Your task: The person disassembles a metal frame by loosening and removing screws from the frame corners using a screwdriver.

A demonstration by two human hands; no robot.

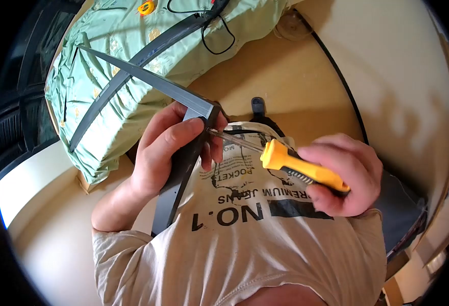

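Note:
My left hand [169, 137] is wrapped round the corner of a dark grey frame [176, 92], its thumb pressed near the joint. One long bar of the frame points to the upper left, and another runs down past my wrist. My right hand [344, 171] grips the handle of a yellow and black screwdriver [306, 168]. The screwdriver's metal shaft reaches left to the frame's corner, where its tip meets the dark side by my left fingers. Whether a screw sits under the tip is too small to tell.
A green patterned cloth [178, 66] covers a surface at the upper left. On it lie another long grey bar [99, 102], a yellow tape measure [146, 7] and a black cable [233, 38]. A dark grey padded object [400, 211] stands at the right.

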